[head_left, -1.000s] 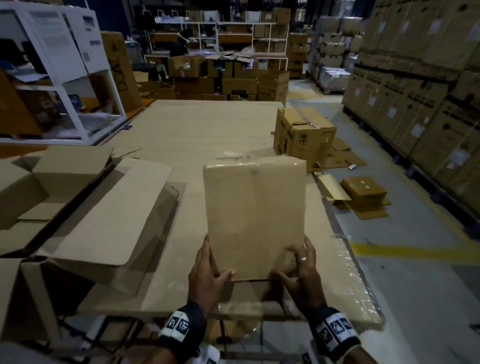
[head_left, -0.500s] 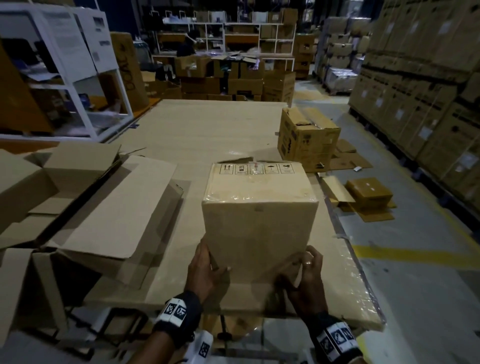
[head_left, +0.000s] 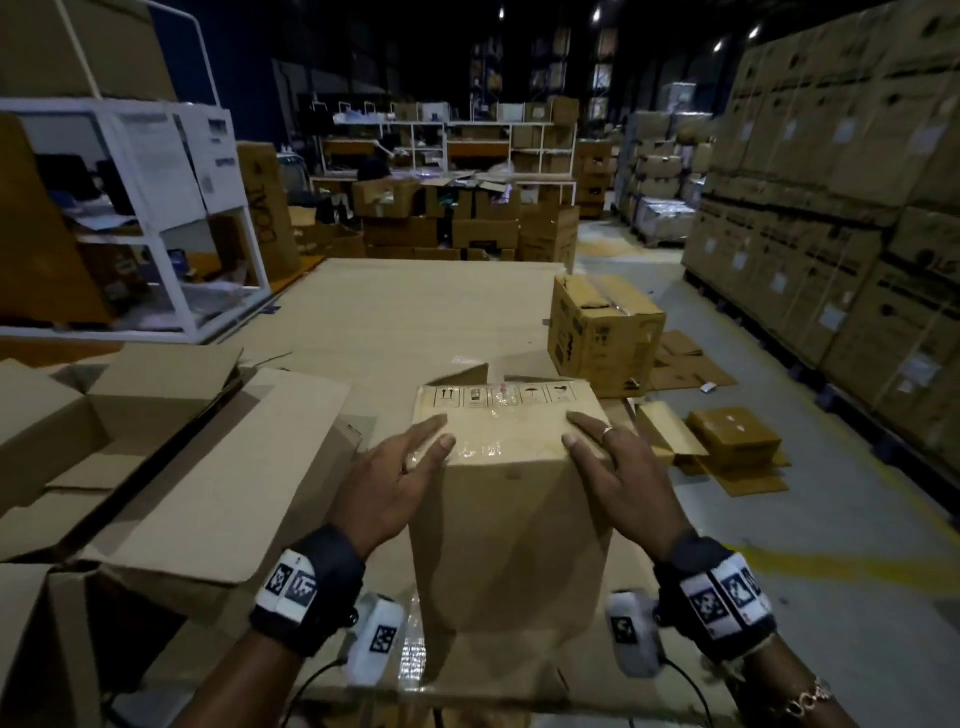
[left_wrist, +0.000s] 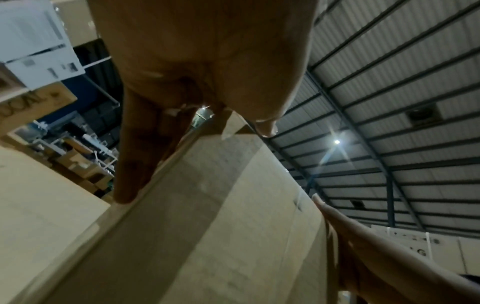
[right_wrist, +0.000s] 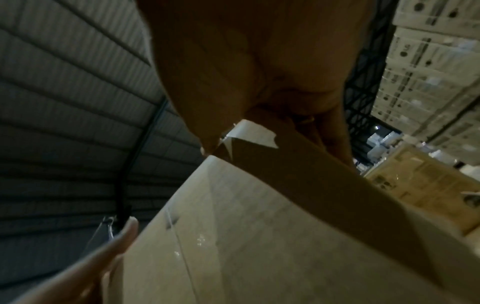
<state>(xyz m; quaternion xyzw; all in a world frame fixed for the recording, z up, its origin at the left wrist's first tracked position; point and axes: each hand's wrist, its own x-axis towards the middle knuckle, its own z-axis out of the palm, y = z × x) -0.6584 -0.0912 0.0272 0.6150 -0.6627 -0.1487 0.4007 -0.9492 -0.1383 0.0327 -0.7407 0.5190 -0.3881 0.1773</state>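
Observation:
A taped brown cardboard box (head_left: 509, 519) stands upright near the front edge of a cardboard-covered table (head_left: 415, 312), handling symbols printed along its top far edge. My left hand (head_left: 400, 467) lies over the box's top left corner, fingers straight, thumb on the taped top. My right hand (head_left: 608, 462), wearing a ring, lies over the top right corner the same way. In the left wrist view straight fingers (left_wrist: 137, 156) run along the box (left_wrist: 207, 226) edge. The right wrist view shows the box (right_wrist: 259, 236) under my palm.
Opened, flattened cartons (head_left: 218, 467) lie on the table's left side. An open box (head_left: 602, 338) and flat cardboard pieces (head_left: 727, 447) sit on the floor to the right. A white rack (head_left: 156, 208) stands at left, and tall carton stacks (head_left: 831, 208) line the right wall.
The box has been tipped from leaning on edge to standing upright. Both hands have moved from its lower edge up to its top corners.

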